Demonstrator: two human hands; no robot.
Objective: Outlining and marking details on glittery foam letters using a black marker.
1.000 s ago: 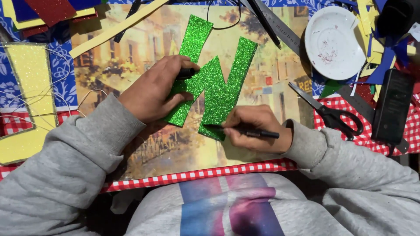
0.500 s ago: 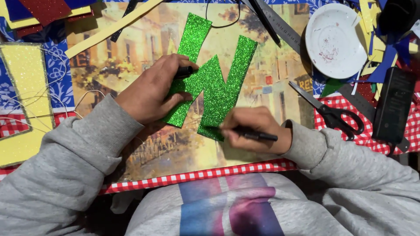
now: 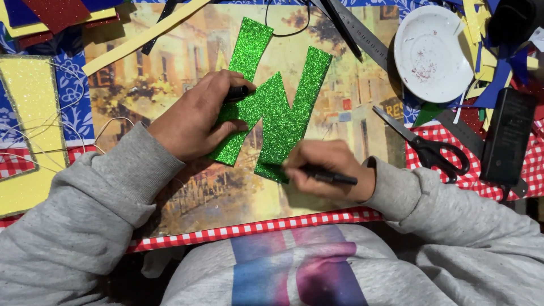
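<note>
A green glitter foam letter (image 3: 277, 107), zigzag in shape, lies on a printed street-scene mat (image 3: 164, 79). My left hand (image 3: 195, 116) presses flat on the letter's left side and pinches a small black cap against it. My right hand (image 3: 328, 170) grips a black marker (image 3: 331, 177) lying sideways, its tip at the letter's lower right edge.
Black-handled scissors (image 3: 430, 150) lie to the right on a red checked cloth (image 3: 510, 187). A white plate (image 3: 433, 54), a metal ruler (image 3: 354, 28), a black device (image 3: 507, 136) and foam scraps fill the right. A yellow glitter sheet (image 3: 31, 113) and thread sit left.
My right hand with the marker has shifted slightly along the letter's lower edge. My left hand keeps pressing the letter in place.
</note>
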